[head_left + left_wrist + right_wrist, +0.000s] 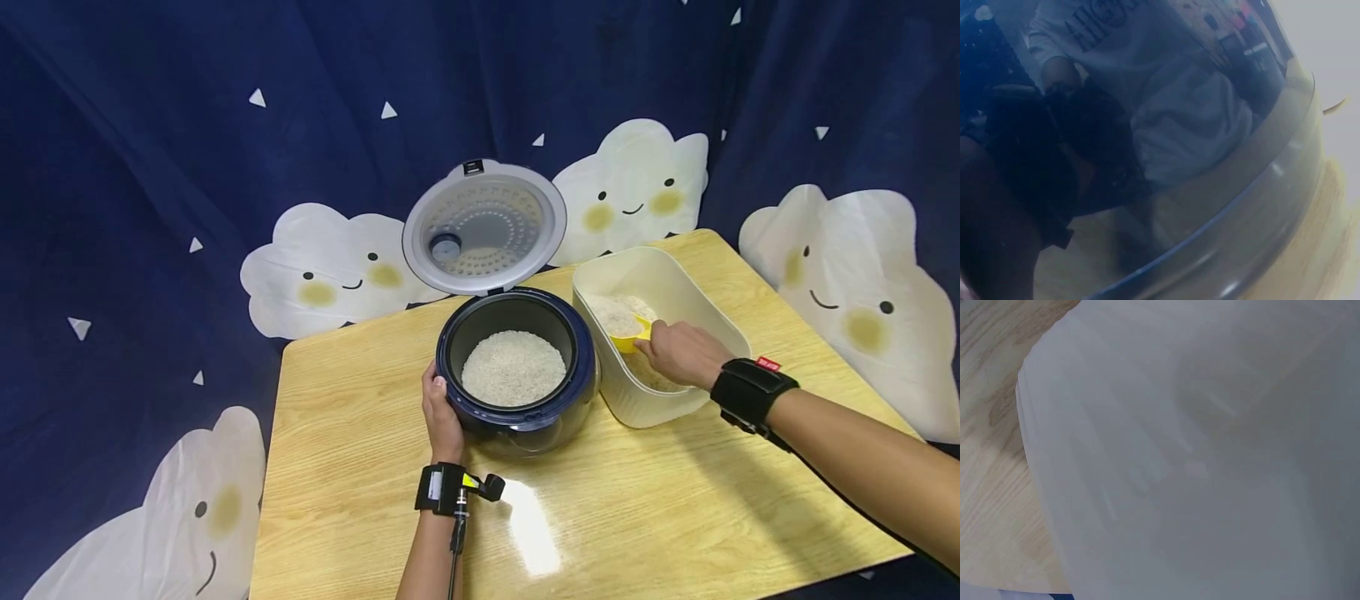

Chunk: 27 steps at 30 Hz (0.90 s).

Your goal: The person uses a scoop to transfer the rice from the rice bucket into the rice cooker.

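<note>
— Where was the rice cooker (517,367)?

— On the surface (360,467), lid up, left hand (441,417) gripping its rim.

— And the right hand (682,354)?

— Inside the white tub (660,400), seemingly pinching a yellow scoop (630,337). It needed lifting level, steadily, to avoid spilling grains.

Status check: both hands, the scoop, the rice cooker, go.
Left hand grips rice cooker rim, lid open, rice in the pot. Right hand holds yellow scoop inside white rice container. Nothing between container and cooker.
</note>
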Tool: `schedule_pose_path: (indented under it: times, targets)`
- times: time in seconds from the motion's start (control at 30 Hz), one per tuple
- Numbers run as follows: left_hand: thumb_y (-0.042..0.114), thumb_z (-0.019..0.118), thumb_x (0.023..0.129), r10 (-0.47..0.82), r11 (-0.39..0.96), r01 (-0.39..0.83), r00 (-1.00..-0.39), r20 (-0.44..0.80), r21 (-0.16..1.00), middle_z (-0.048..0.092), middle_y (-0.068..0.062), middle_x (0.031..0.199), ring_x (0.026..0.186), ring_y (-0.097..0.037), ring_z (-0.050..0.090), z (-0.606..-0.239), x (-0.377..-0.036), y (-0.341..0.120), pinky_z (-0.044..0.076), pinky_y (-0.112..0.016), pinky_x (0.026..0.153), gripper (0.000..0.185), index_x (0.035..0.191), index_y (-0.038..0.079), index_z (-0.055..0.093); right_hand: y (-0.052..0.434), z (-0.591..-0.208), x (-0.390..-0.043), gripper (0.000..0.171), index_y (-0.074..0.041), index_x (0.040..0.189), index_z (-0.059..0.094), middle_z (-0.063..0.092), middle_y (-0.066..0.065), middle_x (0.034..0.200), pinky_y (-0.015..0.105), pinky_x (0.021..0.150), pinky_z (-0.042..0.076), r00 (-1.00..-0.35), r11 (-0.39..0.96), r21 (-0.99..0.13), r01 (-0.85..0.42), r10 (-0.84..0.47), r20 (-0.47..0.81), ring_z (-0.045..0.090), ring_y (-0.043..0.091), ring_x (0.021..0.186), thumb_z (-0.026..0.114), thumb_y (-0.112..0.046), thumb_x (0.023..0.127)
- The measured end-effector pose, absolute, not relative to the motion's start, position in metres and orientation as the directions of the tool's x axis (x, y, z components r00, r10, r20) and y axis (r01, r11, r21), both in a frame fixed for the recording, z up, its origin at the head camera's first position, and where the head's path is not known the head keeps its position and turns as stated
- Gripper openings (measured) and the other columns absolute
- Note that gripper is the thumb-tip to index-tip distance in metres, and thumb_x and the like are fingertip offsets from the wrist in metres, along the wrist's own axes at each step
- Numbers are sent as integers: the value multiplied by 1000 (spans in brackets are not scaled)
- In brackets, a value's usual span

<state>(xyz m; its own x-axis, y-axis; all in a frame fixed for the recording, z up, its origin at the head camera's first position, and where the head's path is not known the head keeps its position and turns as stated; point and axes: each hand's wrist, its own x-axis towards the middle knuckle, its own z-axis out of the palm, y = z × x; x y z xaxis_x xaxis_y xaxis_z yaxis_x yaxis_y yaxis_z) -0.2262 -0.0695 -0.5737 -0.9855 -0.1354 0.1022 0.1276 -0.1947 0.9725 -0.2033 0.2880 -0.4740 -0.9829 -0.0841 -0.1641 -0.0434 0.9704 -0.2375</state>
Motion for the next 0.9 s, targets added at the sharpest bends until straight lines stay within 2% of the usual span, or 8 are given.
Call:
schedule_pose_path:
  times: [0.27, 0.67, 0.9]
  targets:
    - [34, 36, 100, -138, -177, 128, -985, 104, 976, 55, -13, 150, 134, -20, 51, -573, -226, -69, 39, -21, 110, 54, 149, 16, 49, 290, -470, -195, 36, 0, 83, 48, 40, 1, 64, 32, 52, 33, -987, 966, -252, -58, -94, -133, 44, 20, 55, 50, -28, 105]
    - [33, 35, 100, -134, -185, 121, -986, 96, 975, 55, -13, 151, 133, -20, 51, -573, -225, -66, 39, -22, 110, 54, 149, 15, 49, 296, -453, -189, 35, 3, 88, 49, 45, 3, 65, 34, 53, 36, -989, 966, -238, -99, -123, -87, 48, 21, 56, 49, -27, 107]
    - [32, 35, 100, -150, -188, 123, -984, 96, 974, 56, -15, 148, 132, -19, 52, -571, -224, -67, 40, -20, 109, 53, 148, 13, 49, 301, -445, -179, 33, 3, 91, 50, 41, 1, 65, 31, 51, 33, -990, 965, -237, -109, -128, -66, 44, 19, 55, 48, -26, 107]
